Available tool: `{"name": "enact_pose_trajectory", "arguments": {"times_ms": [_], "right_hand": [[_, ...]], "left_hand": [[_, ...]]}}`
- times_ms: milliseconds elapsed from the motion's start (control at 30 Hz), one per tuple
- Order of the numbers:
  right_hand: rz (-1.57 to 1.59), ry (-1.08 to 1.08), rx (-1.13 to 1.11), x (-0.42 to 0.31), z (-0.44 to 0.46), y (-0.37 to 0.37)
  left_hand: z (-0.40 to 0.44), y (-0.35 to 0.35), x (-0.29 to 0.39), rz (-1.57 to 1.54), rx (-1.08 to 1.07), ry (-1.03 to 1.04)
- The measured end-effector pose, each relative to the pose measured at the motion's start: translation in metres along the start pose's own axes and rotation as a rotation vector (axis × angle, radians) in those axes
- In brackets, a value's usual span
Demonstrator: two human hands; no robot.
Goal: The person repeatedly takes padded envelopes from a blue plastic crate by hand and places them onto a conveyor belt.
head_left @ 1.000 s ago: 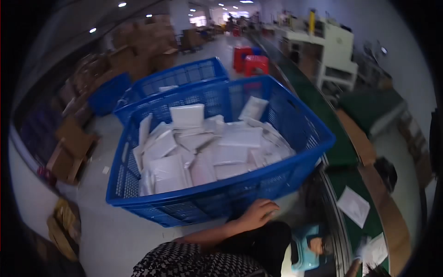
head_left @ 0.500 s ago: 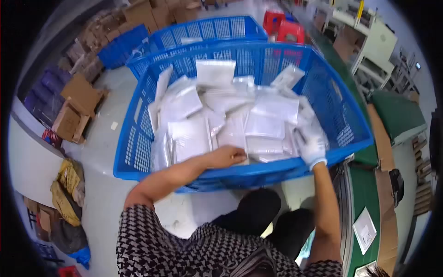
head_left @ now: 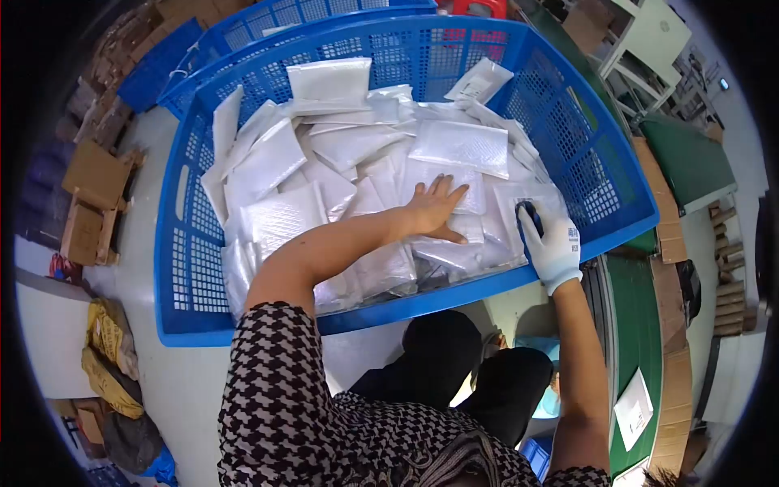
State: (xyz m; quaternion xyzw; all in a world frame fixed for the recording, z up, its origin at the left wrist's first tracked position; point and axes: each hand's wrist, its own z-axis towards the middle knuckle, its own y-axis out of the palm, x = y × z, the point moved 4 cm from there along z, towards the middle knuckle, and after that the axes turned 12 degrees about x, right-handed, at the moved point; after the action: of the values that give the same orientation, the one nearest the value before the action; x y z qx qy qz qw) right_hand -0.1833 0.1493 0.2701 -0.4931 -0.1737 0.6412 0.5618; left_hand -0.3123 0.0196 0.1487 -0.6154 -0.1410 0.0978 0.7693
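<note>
A large blue plastic basket (head_left: 596,158) holds a heap of white padded packets (head_left: 284,217). My left hand (head_left: 434,209) is bare and lies over packets near the middle of the heap, fingers spread, holding nothing. In a white glove with dark fingertips, my right hand (head_left: 552,243) is at the basket's right front, its fingers bent round the edge of a clear-wrapped packet (head_left: 527,199). One more packet (head_left: 479,79) leans at the basket's back right.
Behind stands a second blue basket (head_left: 292,15), with a red stool (head_left: 483,8) beside it. At right runs a green conveyor (head_left: 637,325) carrying a flat white packet (head_left: 633,410). Cardboard boxes (head_left: 96,174) and yellow sacks (head_left: 109,345) are on the left.
The view has tipped down over the basket. My left hand has moved from the front rim onto the packets and spread its fingers. My gloved right hand has come to the basket and taken a packet's edge.
</note>
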Motion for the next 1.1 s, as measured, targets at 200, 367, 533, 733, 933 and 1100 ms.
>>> {"name": "enact_pose_trajectory", "arguments": {"times_ms": [200,367,533,733,933,1100], "right_hand": [[0.047,0.008,0.047,0.003,-0.004,0.0],[0.046,-0.02,0.083,0.001,-0.002,-0.002],[0.044,-0.046,0.132,0.002,-0.004,-0.002],[0.044,-0.046,0.129,0.004,-0.002,-0.002],[0.044,-0.024,0.134,0.004,-0.001,-0.001],[-0.025,0.055,-0.034,0.007,-0.001,-0.007]], "left_hand": [[0.008,0.026,0.02,-0.07,-0.067,0.018],[0.033,0.017,-0.032,-0.01,0.008,-0.185],[0.052,0.031,-0.039,0.163,-0.006,-0.211],[0.08,0.049,-0.053,0.092,-0.214,-0.301],[0.07,0.075,-0.052,0.278,0.16,-0.271],[0.067,0.021,-0.046,0.072,0.092,-0.183]]}}
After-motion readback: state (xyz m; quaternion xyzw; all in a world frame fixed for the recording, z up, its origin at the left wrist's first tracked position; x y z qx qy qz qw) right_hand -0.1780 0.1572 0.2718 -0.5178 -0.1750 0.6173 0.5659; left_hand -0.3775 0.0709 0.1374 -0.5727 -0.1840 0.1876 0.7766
